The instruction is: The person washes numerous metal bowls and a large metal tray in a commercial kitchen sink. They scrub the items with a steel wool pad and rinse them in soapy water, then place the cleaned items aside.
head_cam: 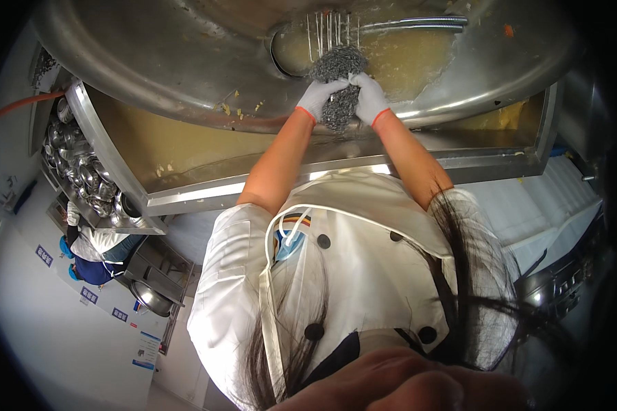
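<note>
My left hand (317,97) and my right hand (370,97), both in white knit gloves with orange cuffs, close around a grey mass of steel wool (339,64) from either side. It bulges above the fingers and hangs below them; whether it is one piece or two I cannot tell. My thumbs and fingertips almost meet at its middle. Under and around my hands is a large round stainless steel vessel (185,56), with cloudy yellowish water pooled inside. Just beyond the steel wool, several thin metal wires (334,31) stick up beside a long metal handle (416,23).
Below the vessel runs a steel sink (226,192) holding cloudy water. Stacked metal bowls and lids (90,169) lie at the left, near an orange hose (25,103). Two people in blue caps (95,251) stand farther off. White ridged panels (550,190) are at the right.
</note>
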`<state>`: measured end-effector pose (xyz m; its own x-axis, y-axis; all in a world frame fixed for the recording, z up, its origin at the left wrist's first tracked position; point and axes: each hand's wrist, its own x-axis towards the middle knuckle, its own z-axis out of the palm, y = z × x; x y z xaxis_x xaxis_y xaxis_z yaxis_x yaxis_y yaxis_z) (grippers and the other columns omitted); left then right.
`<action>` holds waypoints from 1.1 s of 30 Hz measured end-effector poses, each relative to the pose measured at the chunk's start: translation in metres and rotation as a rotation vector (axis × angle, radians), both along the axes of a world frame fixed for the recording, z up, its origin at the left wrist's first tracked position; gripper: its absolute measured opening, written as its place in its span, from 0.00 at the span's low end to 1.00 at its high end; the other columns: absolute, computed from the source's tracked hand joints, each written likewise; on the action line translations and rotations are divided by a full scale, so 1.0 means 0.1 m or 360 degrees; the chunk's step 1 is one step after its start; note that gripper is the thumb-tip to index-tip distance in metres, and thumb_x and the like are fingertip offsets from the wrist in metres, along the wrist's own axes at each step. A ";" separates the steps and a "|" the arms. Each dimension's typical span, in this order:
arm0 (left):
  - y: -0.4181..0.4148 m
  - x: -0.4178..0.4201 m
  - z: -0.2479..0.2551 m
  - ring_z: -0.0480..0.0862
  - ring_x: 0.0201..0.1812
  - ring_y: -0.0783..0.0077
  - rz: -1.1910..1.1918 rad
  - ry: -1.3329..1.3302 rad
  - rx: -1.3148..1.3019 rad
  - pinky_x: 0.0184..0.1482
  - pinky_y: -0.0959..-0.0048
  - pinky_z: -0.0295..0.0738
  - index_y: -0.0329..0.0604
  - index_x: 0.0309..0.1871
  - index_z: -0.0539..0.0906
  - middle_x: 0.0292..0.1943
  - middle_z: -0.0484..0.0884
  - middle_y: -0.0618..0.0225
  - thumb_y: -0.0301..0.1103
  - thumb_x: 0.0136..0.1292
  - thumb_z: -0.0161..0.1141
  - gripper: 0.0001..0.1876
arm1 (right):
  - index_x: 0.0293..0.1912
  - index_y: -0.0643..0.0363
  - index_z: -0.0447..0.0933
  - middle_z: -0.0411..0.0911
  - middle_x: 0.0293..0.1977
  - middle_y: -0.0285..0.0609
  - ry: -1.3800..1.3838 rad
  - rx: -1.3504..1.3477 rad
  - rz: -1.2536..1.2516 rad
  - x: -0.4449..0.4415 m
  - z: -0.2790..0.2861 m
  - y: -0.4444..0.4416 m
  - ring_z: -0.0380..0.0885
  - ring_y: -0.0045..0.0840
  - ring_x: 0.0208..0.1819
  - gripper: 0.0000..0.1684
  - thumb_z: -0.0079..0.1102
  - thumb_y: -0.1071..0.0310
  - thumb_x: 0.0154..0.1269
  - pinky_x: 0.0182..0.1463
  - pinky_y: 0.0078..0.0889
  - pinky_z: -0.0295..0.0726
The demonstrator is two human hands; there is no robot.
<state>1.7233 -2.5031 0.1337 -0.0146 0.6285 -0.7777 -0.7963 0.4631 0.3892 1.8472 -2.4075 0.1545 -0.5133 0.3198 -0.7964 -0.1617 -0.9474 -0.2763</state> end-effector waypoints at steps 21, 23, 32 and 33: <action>-0.07 -0.10 0.50 0.74 0.21 0.76 -0.0515 0.0432 -0.0398 0.18 0.74 0.70 0.42 0.50 0.70 0.27 0.73 0.72 0.39 0.68 0.60 0.16 | 0.46 0.59 0.81 0.83 0.44 0.42 -0.0723 0.1388 0.1055 0.10 0.04 0.40 0.80 0.29 0.45 0.15 0.64 0.62 0.61 0.50 0.34 0.76; -0.23 -0.03 0.38 0.73 0.20 0.76 -0.0530 0.0337 -0.0370 0.17 0.74 0.70 0.41 0.49 0.69 0.26 0.72 0.71 0.35 0.66 0.59 0.14 | 0.44 0.56 0.81 0.81 0.44 0.44 -0.0335 0.2829 0.1135 -0.13 0.06 0.04 0.80 0.33 0.44 0.13 0.61 0.66 0.59 0.50 0.36 0.77; -0.53 -0.16 0.43 0.69 0.18 0.78 -0.0391 0.0014 -0.0386 0.16 0.74 0.64 0.42 0.42 0.71 0.22 0.71 0.72 0.26 0.60 0.60 0.10 | 0.40 0.54 0.84 0.80 0.39 0.45 -0.1027 0.2622 0.1584 -0.34 -0.51 0.22 0.77 0.42 0.47 0.13 0.52 0.62 0.66 0.54 0.43 0.77; -0.51 -0.15 0.39 0.69 0.18 0.78 -0.0346 0.0013 -0.0383 0.16 0.73 0.64 0.43 0.42 0.71 0.22 0.71 0.72 0.27 0.60 0.59 0.10 | 0.40 0.53 0.85 0.80 0.39 0.46 -0.0915 0.2714 0.1617 -0.34 -0.34 0.05 0.77 0.42 0.47 0.13 0.52 0.61 0.66 0.55 0.42 0.77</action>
